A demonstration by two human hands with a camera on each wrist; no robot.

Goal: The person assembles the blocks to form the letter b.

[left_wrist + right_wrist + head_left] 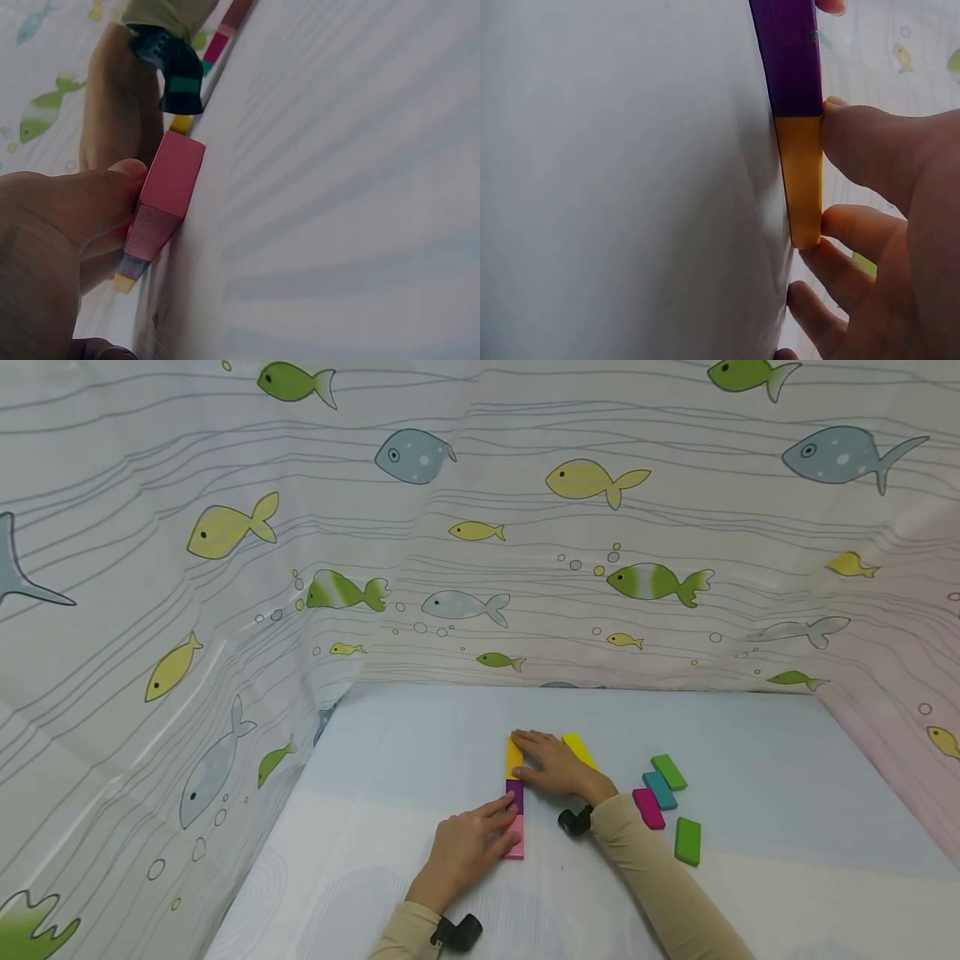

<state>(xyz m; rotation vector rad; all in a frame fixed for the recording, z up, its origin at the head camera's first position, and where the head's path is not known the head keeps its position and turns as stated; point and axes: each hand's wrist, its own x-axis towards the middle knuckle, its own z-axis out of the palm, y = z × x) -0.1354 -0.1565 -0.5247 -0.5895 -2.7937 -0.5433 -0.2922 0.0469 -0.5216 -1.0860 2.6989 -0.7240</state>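
Note:
An orange block (513,760), a purple block (514,802) and a pink block (516,850) lie end to end in a straight row on the table. My left hand (468,847) rests its fingertips on the purple and pink blocks; the left wrist view has the thumb against the pink block (172,169). My right hand (558,764) reaches over the orange block, fingers extended. In the right wrist view its thumb touches that block (802,180) near the purple block (789,60), and fingertips meet its far end.
Just behind the right hand lies a yellow block (579,749). To the right are a green block (669,772), a blue block (660,791), a magenta block (648,808) and another green block (687,842). The right sleeve (652,868) partly covers a pale pink piece. Fish-patterned sheeting (465,560) surrounds the table.

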